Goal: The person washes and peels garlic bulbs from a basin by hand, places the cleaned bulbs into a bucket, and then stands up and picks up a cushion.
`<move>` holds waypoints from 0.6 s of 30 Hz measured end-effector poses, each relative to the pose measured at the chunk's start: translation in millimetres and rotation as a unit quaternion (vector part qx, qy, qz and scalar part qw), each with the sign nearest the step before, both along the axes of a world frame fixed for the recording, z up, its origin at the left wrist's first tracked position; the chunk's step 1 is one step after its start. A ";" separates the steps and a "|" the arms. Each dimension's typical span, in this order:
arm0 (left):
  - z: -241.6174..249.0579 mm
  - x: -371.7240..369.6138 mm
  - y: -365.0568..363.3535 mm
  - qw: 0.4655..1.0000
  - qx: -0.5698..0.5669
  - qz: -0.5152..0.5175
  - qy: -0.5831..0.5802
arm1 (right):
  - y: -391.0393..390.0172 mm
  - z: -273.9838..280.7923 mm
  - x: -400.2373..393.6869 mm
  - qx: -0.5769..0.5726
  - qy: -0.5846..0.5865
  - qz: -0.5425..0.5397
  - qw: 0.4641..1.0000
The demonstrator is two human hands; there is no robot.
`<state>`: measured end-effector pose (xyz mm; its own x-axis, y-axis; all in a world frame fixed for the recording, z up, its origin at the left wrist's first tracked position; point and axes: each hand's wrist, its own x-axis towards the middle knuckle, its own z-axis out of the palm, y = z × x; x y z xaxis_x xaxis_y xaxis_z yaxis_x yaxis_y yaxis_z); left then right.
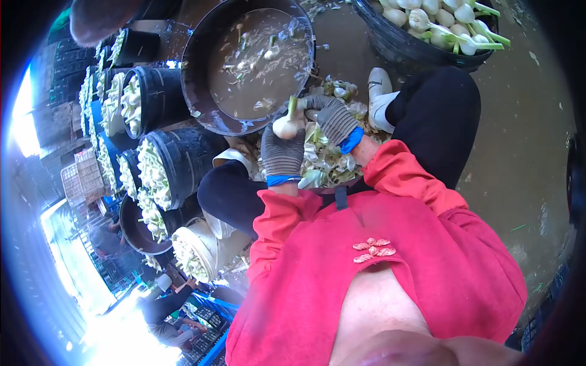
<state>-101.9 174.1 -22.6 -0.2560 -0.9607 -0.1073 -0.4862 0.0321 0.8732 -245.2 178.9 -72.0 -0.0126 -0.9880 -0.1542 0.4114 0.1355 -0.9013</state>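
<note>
A white garlic bulb (285, 127) with a short green stem lies in my left hand (282, 150), which wears a grey ribbed glove with a blue cuff. My fingers curl round the bulb. Close on its right, my right hand (331, 119), gloved the same way, is closed with its fingertips at the stem. Whatever it may grip is hidden. Loose garlic skins and leaf scraps (326, 160) are heaped below both hands, between my knees.
Ahead stands a wide dark basin (189, 67) with scraps and a few bulbs. A black tub (397, 43) of garlic bulbs is at the upper right. Black buckets (162, 100) and a white bucket (217, 244) line the left. A person (162, 311) bends at the lower left.
</note>
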 end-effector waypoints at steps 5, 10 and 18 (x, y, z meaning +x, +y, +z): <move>-10.0 -8.7 8.4 0.950 0.111 0.117 0.268 | 1.3 8.5 1.2 0.000 0.122 0.018 0.992; -19.9 0.9 9.9 0.915 0.200 0.120 0.329 | 6.6 4.3 7.0 0.052 0.115 -0.021 0.992; -24.8 -15.6 13.1 0.960 0.021 0.196 0.200 | 6.8 11.6 4.4 0.080 0.230 -0.057 0.968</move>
